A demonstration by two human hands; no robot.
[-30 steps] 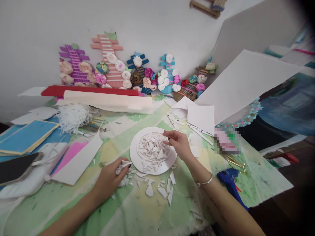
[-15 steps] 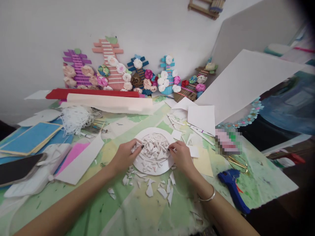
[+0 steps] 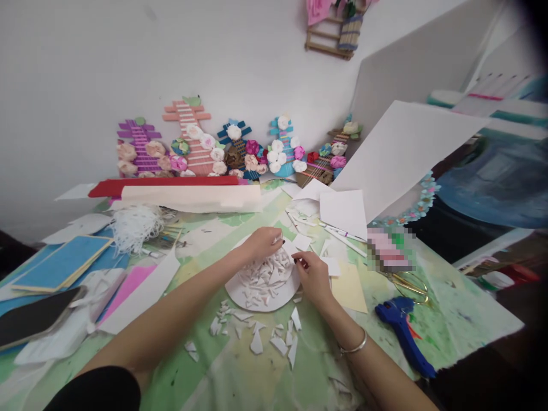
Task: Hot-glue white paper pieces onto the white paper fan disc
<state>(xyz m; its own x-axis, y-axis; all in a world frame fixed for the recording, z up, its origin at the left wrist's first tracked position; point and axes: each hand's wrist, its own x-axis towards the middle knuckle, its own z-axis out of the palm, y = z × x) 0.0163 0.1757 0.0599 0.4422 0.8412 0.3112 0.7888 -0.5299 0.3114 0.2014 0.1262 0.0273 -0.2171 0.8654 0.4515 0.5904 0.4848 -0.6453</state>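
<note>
- Loose shards (image 3: 256, 342) lie on the table (image 3: 237, 385) in front of the disc (image 3: 287, 294).
- More shards heap on it; I'd touch lightly lest they slide.
- Right hand (image 3: 314, 277) at its right edge: fingers bent, holding unclear to me.
- Left hand (image 3: 266, 242) over its far side: curled, contents hidden.

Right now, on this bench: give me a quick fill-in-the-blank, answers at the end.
The left hand is over a white disc whose outline is ____.
The bracelet is on the ____ arm.
The glue gun is mostly ____ in colour.
The folded sheet behind the cream paper is ____.

Missing words: round; right; blue; red.
</note>
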